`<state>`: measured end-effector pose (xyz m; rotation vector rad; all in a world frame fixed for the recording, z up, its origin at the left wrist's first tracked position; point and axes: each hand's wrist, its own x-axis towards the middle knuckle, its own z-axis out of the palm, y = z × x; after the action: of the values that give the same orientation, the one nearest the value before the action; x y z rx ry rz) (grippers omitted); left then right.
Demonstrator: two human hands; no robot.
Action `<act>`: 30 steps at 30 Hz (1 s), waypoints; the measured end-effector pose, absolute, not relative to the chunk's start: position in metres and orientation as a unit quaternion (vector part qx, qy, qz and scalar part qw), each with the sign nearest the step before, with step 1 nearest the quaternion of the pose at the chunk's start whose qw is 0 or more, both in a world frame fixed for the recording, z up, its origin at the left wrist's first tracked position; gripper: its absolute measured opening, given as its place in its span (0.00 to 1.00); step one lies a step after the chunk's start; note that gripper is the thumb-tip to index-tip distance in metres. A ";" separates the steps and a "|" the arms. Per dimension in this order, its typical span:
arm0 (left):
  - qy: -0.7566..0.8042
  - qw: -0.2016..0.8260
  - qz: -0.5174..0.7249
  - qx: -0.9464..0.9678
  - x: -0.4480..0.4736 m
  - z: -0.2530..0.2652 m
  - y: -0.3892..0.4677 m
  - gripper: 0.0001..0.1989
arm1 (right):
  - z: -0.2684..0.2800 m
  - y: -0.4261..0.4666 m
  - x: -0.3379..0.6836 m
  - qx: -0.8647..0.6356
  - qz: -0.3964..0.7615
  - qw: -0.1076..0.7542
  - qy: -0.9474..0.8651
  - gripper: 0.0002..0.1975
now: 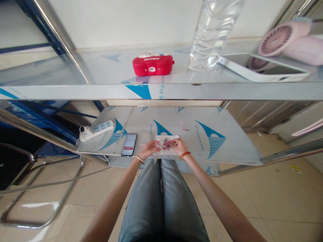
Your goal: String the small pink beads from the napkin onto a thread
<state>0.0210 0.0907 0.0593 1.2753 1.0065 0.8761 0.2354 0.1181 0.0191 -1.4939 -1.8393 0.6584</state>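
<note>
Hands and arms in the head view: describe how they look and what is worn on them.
Both forearms are bare, with no sleeves in view. The left hand has a thin, pale metallic bangle at the wrist. The right hand has a slim orange-red band at the wrist. No gloves; any rings or nail colour are too small to tell.

Red case (153,65); pink fan (290,40); white power strip (97,130); blue-printed shelf film (214,134); orange bracelet (185,154); pink-dark beads (166,144).

phone (129,145) left of hands (164,146), open shelf (227,141) rightward
</note>
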 end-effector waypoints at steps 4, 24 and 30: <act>0.439 0.601 0.378 0.551 0.018 0.055 0.093 0.22 | -0.016 0.115 0.231 -0.574 0.246 0.288 -0.726 0.03; 0.428 0.593 0.375 0.570 0.023 0.051 0.101 0.27 | 0.088 0.114 0.225 -0.526 0.195 0.520 -0.644 0.09; 0.398 0.618 0.391 0.554 0.025 0.055 0.103 0.29 | 0.101 0.103 0.205 -0.464 0.204 0.475 -0.719 0.08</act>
<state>0.0250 0.1030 0.0553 1.2749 0.9158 0.8995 0.2052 0.1027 0.1012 -1.1348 -1.7590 0.5000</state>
